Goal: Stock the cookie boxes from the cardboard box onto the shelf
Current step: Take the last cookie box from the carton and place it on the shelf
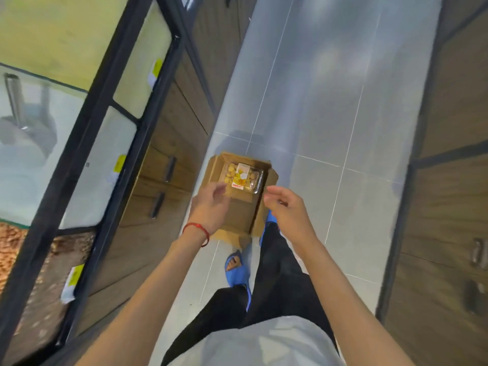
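An open cardboard box (239,211) stands on the tiled floor in front of my feet. Inside it, at the far end, lies one clear plastic cookie box (241,177) with yellow cookies and a white and orange label. My left hand (212,203), with a red string on its wrist, hovers over the box's left side with fingers apart, holding nothing. My right hand (286,211) hovers over the box's right edge, fingers loosely curled and empty. The black-framed shelf (87,143) runs along the left, with yellow price tags on its edges.
Wooden cabinet fronts with dark handles (169,170) sit below the shelf on the left, and more cabinets (449,207) line the right. A narrow tiled aisle (330,101) runs ahead between them. My blue sandals (236,270) stand just behind the box.
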Action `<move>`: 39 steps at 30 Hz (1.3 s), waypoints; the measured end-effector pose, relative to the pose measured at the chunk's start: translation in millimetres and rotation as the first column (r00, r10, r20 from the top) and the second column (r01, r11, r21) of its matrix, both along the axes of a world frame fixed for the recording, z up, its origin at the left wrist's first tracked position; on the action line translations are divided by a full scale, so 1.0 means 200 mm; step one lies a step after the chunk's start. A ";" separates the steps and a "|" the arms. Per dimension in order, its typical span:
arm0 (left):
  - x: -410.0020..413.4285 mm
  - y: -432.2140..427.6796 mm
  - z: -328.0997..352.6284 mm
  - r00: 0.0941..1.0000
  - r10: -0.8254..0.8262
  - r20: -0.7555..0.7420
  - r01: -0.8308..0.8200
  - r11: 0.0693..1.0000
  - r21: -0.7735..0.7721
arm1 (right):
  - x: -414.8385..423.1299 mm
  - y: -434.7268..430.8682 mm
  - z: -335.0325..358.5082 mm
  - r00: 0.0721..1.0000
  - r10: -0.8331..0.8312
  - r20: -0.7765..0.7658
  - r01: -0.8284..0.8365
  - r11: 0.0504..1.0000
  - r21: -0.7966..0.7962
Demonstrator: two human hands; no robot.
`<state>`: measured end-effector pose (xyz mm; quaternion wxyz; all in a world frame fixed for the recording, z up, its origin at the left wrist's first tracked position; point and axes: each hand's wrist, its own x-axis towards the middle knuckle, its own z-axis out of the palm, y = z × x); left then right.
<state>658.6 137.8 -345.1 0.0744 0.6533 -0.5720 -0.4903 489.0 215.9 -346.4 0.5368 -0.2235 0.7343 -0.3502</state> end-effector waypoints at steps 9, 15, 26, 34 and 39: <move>-0.06 -0.21 -0.70 0.970 0.189 0.152 -0.221 0.948 0.229 | -0.01 -0.39 -0.78 0.959 0.283 -0.030 -0.267 0.930 0.253; -0.04 -0.28 -1.33 0.970 0.196 0.141 -0.235 0.900 0.366 | 0.08 -0.56 -1.42 0.956 0.286 -0.057 -0.251 0.906 0.340; 0.05 -0.65 -2.55 0.985 0.102 0.141 -0.141 0.943 0.300 | 0.12 -0.71 -2.56 0.961 0.207 -0.183 -0.121 0.910 0.397; -0.08 -0.91 -3.24 0.986 0.121 0.117 -0.143 0.968 0.207 | 0.08 -0.85 -3.25 0.965 -0.052 -0.256 0.134 0.940 0.313; -0.08 -0.95 -3.44 0.982 0.166 0.086 -0.181 0.957 0.226 | 0.04 -0.87 -3.42 0.960 -0.112 -0.258 0.206 0.904 0.376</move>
